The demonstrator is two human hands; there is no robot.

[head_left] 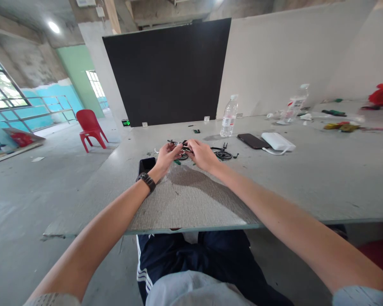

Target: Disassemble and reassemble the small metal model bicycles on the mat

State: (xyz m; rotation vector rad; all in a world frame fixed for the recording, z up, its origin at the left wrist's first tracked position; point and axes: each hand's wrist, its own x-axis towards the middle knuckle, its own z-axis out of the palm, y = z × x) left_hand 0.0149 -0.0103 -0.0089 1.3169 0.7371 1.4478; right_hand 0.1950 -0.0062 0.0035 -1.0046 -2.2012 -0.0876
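Low over the counter, the left hand and right hand pinch a small dark part between them. Steadying it with one while the other shifts gently should avoid knocking the loose black wheel nearby.

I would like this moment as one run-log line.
left hand: holds small dark parts | right hand: holds same parts | nearby: black wheel
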